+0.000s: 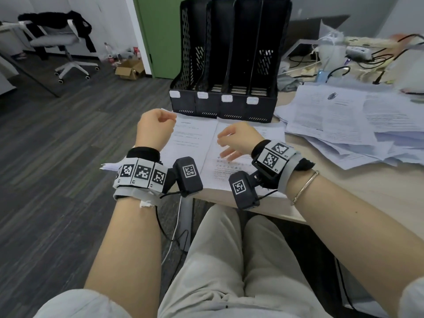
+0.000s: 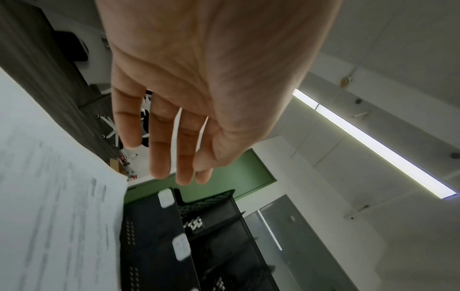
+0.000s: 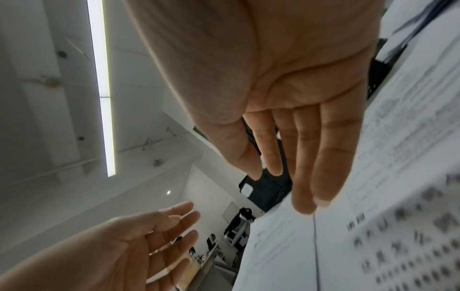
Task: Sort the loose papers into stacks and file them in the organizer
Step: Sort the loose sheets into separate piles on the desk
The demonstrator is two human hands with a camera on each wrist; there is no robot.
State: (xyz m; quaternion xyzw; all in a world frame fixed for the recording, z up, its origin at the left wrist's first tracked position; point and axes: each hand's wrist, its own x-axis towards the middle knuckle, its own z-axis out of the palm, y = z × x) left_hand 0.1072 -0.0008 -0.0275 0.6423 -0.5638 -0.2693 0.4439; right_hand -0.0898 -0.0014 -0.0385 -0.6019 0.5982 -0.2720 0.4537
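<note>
Left hand (image 1: 154, 129) and right hand (image 1: 236, 138) hover empty, fingers relaxed, over two sorted stacks (image 1: 195, 143) on counter (image 1: 344, 187) before empty organizer (image 1: 229, 53); loose papers (image 1: 344, 120) heaped right; advice: square edges before lifting stack

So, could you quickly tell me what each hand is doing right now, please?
Left hand: open, fingers relaxed, holding nothing, raised above the papers.
Right hand: open, fingers extended, holding nothing, just over the papers.

printed text (image 3: 410, 246) blurred, organizer (image 1: 229, 53) top cropped
</note>
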